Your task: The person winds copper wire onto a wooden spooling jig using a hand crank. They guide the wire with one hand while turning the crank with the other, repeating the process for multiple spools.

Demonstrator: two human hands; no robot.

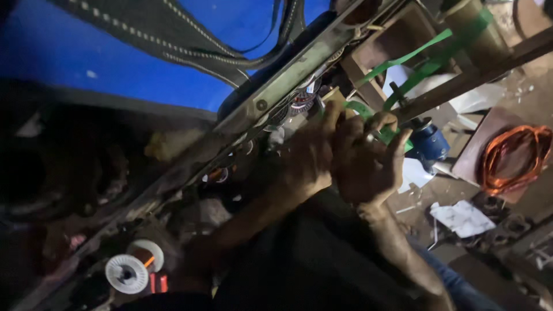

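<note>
Both hands work close together at the edge of a long metal bar that runs diagonally across the view. The left hand is curled, fingers pressed up against the bar's lower edge and onto a green strap; whether it clamps the strap cannot be told. The right hand is closed in a narrow grip on the same green strap, thumb raised, just beside the left hand and touching it. The strap continues upward to the right past a wooden frame.

Open room is tight: a blue cylindrical part sits just right of the right hand, and a coil of orange wire lies on a board well to the right. Scraps of white paper lie on the floor below. A white spool stands at lower left, well apart. A blue sheet fills the upper left.
</note>
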